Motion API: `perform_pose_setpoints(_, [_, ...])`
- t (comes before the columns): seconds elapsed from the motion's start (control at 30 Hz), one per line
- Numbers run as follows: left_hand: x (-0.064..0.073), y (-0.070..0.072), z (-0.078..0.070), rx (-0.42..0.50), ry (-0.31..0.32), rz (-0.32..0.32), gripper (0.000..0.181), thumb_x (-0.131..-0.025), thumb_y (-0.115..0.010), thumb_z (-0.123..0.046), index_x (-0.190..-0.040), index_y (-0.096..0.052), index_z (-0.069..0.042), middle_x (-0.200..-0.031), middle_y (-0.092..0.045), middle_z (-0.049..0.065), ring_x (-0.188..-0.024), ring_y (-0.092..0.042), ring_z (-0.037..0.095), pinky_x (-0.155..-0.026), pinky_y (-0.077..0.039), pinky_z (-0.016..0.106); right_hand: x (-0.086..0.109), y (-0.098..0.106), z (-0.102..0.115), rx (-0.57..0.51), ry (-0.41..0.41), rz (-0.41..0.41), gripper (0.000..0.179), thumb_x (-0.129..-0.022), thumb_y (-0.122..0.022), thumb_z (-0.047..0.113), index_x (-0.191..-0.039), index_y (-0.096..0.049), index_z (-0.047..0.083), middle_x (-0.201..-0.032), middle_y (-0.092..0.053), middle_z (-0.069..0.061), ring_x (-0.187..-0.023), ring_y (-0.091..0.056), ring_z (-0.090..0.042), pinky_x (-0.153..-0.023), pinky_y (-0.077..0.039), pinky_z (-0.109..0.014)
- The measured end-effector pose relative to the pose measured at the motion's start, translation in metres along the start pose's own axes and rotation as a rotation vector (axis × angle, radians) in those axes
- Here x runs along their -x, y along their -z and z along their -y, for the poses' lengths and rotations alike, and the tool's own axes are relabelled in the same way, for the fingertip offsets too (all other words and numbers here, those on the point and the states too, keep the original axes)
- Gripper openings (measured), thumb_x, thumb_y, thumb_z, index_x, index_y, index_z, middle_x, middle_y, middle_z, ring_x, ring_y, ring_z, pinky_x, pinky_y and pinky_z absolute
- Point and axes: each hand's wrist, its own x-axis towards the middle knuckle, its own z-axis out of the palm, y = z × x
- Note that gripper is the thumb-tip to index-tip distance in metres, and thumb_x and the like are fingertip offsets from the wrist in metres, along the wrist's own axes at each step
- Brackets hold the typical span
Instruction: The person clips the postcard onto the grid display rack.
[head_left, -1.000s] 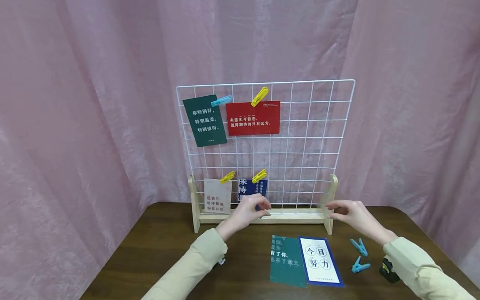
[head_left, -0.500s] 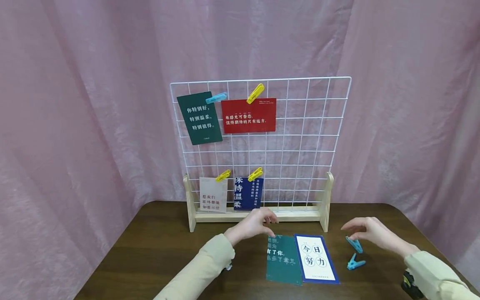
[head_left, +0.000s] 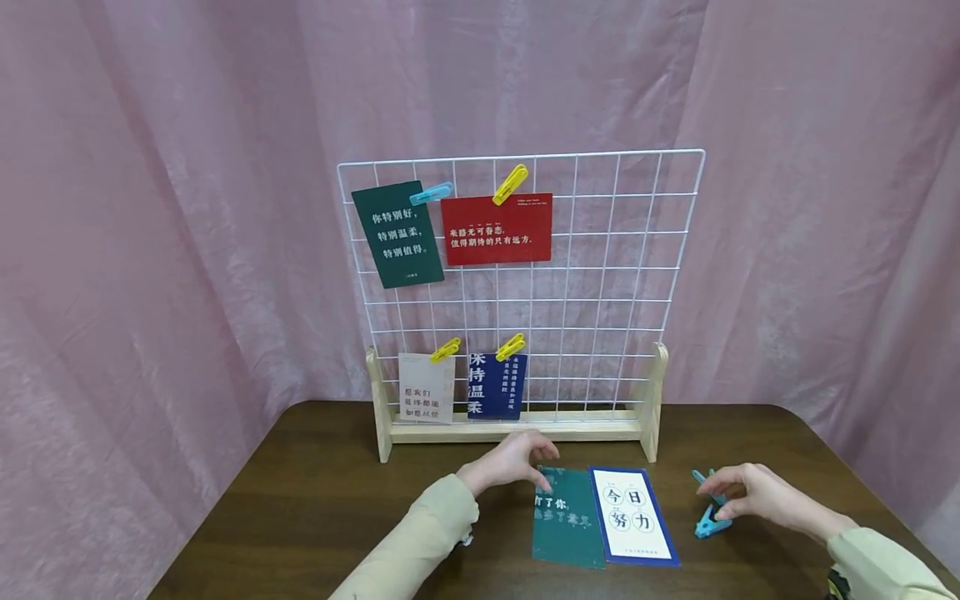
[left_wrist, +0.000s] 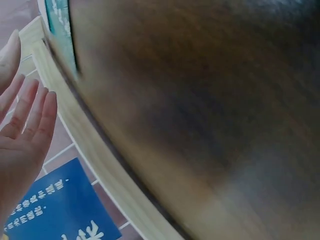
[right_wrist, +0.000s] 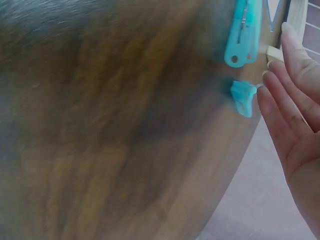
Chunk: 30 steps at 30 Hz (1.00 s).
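Note:
My left hand (head_left: 517, 460) hovers by the upper left corner of a green card (head_left: 567, 525), fingers relaxed and thumb apart. In the left wrist view that hand (left_wrist: 25, 120) is empty, with part of the green card (left_wrist: 61, 30) above it. On the right, my right hand (head_left: 757, 493) is over two light blue clothespins, its fingertips overlapping the farther one (head_left: 701, 477). The nearer clothespin (head_left: 711, 523) lies just below its thumb. The right wrist view shows that hand (right_wrist: 300, 100) with nothing between its thumb and fingers, close to both clothespins (right_wrist: 244, 35).
A white-and-blue card (head_left: 632, 515) lies against the green one on the dark table (head_left: 315, 500). Behind stands a white wire grid (head_left: 607, 250) in a wooden base (head_left: 585, 429). Clipped to it are a dark green card (head_left: 399, 235), a red card (head_left: 498, 229), and white (head_left: 426, 387) and blue (head_left: 497, 386) cards.
Both hands have come down from near the grid's base toward the table. The left is now at the green card, and the right has moved outward and down to the clothespins.

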Motion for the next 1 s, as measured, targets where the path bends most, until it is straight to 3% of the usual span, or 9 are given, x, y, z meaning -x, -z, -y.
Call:
perform_pose_setpoints(0.13, [0.001, -0.004, 0.005, -0.021, 0.039, 0.03, 0.053, -0.062, -0.083, -0.013, -0.109, -0.06, -0.005, -0.098, -0.057, 0.0, -0.086, -0.053, 0.012, -0.075, -0.043, 0.021, 0.004, -0.003, -0.005, -0.023, 0.006, 0.026, 0.032, -0.075, -0.071, 0.016, -0.101, -0.063, -0.001, -0.099, -0.062, -0.011, -0.088, -0.058, -0.024, -0.069, -0.048, -0.04])
perform_pose_setpoints(0.33, [0.001, -0.007, 0.011, -0.068, 0.058, 0.062, 0.057, -0.061, -0.084, -0.018, -0.111, -0.06, -0.007, -0.099, -0.055, -0.003, -0.089, -0.051, 0.012, -0.076, -0.042, 0.02, 0.006, -0.007, -0.009, -0.033, -0.014, 0.036, 0.033, -0.074, -0.073, 0.016, -0.101, -0.063, 0.001, -0.098, -0.062, -0.009, -0.087, -0.058, -0.021, -0.067, -0.048, -0.033])
perform_pose_setpoints(0.5, [0.0, -0.008, 0.013, -0.075, 0.077, 0.067, 0.059, -0.061, -0.084, -0.02, -0.113, -0.06, -0.007, -0.1, -0.051, -0.003, -0.09, -0.049, 0.014, -0.077, -0.041, 0.021, 0.006, -0.01, -0.012, -0.012, 0.02, 0.019, 0.033, -0.073, -0.074, 0.016, -0.101, -0.064, 0.002, -0.098, -0.061, -0.007, -0.085, -0.057, -0.018, -0.063, -0.048, -0.03])
perform_pose_setpoints(0.73, [-0.001, -0.012, 0.016, -0.123, 0.054, 0.067, 0.058, -0.059, -0.086, -0.022, -0.109, -0.061, -0.005, -0.093, -0.05, -0.001, -0.086, -0.049, 0.013, -0.074, -0.039, 0.018, 0.005, -0.017, -0.017, -0.029, 0.092, -0.005, 0.029, -0.071, -0.074, 0.009, -0.098, -0.064, 0.003, -0.088, -0.057, 0.0, -0.076, -0.052, -0.013, -0.055, -0.047, -0.027])
perform_pose_setpoints(1.0, [-0.005, -0.015, 0.021, -0.191, 0.04, 0.053, 0.057, -0.056, -0.087, -0.022, -0.105, -0.062, -0.006, -0.087, -0.049, -0.001, -0.08, -0.046, 0.009, -0.072, -0.037, 0.016, 0.002, -0.014, -0.013, 0.036, 0.117, -0.002, 0.02, -0.07, -0.075, 0.012, -0.088, -0.067, 0.008, -0.084, -0.056, 0.004, -0.071, -0.053, -0.013, -0.056, -0.045, -0.027])
